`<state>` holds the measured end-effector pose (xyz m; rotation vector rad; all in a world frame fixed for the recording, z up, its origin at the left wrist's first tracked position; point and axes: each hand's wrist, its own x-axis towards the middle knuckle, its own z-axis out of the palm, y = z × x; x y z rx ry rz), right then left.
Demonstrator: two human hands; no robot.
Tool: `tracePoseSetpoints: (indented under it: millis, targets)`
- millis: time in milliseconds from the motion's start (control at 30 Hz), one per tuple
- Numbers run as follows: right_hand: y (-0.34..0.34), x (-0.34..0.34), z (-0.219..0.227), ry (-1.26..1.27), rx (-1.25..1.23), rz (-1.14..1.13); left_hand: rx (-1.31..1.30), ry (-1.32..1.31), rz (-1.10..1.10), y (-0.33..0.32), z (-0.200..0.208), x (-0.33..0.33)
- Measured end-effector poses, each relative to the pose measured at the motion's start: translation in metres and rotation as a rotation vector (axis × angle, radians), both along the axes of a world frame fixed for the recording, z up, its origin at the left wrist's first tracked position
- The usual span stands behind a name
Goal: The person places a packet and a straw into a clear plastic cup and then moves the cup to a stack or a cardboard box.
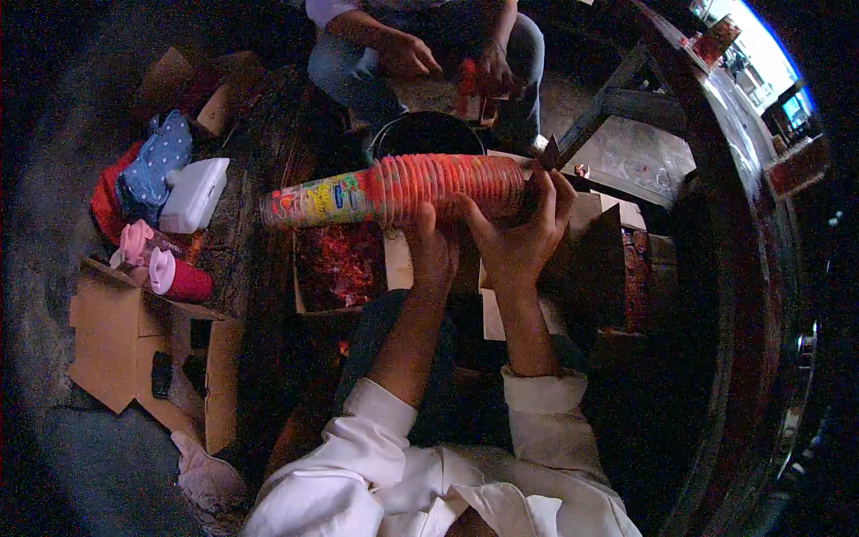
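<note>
While cardboard boxes point(106, 309) crowd the dark, dimly lit floor point(40, 304), I hold a sideways stack of nested cups point(429, 186) aloft, my left hand point(432, 251) curled at its middle, my right hand point(521, 246) spread wide around its right end.

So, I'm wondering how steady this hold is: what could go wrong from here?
The long stack of red-and-yellow printed plastic cups lies sideways, and its left end extends beyond the left grip, so that end might sag or slide loose. Cups that slipped could fall into the open brown cardboard box of red items beneath.
</note>
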<state>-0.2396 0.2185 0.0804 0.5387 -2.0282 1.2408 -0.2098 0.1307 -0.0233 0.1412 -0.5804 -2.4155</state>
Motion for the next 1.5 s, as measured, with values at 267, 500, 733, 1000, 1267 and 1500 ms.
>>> tracePoseSetpoints:
  millis: [267, 500, 733, 1000, 1267, 1500]
  targets:
    - [0.003, -0.003, 0.001, 0.020, 0.012, 0.000, -0.041, 0.059, 0.038, 0.014, 0.033, 0.006]
    - [0.004, 0.001, 0.000, -0.015, 0.015, -0.020, 0.033, -0.108, 0.121, 0.021, 0.045, 0.004]
    - [0.002, 0.007, 0.001, -0.022, 0.071, -0.031, 0.002, 0.044, 0.135, 0.012, 0.000, -0.014]
    - [0.002, 0.006, 0.001, 0.017, 0.075, -0.035, 0.204, 0.018, 0.063, 0.016, 0.030, 0.000]
    - [0.004, 0.009, 0.008, -0.002, 0.113, -0.045, 0.092, -0.061, 0.147, 0.024, 0.044, -0.002]
    - [-0.002, 0.012, 0.002, -0.018, 0.082, -0.006, 0.145, 0.128, 0.085, 0.016, -0.011, -0.020]
